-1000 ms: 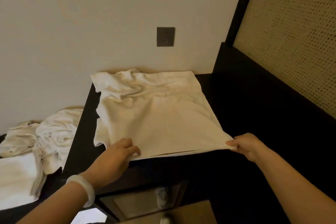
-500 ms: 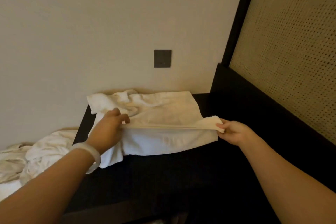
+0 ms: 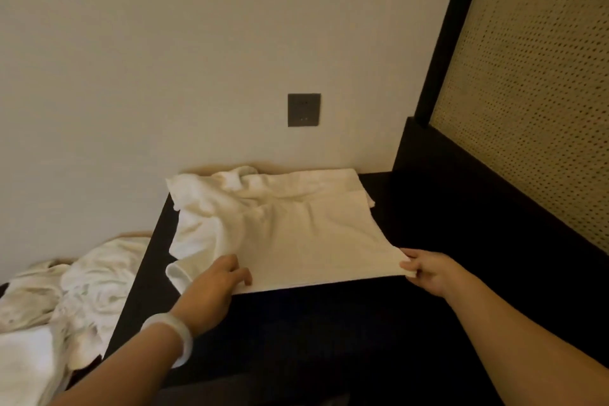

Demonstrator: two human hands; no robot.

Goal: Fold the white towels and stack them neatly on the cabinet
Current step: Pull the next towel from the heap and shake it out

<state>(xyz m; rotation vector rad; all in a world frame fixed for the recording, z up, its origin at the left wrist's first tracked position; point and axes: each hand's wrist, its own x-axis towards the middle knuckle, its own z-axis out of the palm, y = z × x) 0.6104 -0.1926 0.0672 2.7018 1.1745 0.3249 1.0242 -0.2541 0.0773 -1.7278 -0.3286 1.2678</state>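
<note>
A white towel (image 3: pixel 296 234) lies spread on the dark cabinet top (image 3: pixel 313 333), rumpled at its far left corner by the wall. My left hand (image 3: pixel 214 287) grips the towel's near left corner, thumb on top. My right hand (image 3: pixel 428 270) pinches the near right corner. The near edge between my hands is stretched straight and lifted a little off the cabinet. A pale bangle sits on my left wrist.
Several crumpled white towels (image 3: pixel 89 290) are heaped on a lower surface left of the cabinet. A dark wall socket (image 3: pixel 304 109) sits above the towel. A dark ledge (image 3: pixel 478 208) and a woven rattan panel (image 3: pixel 534 102) rise on the right.
Half a second ago both hands held the towel's edge lifted back toward the wall. They have since drawn it toward me, and the towel lies spread out again.
</note>
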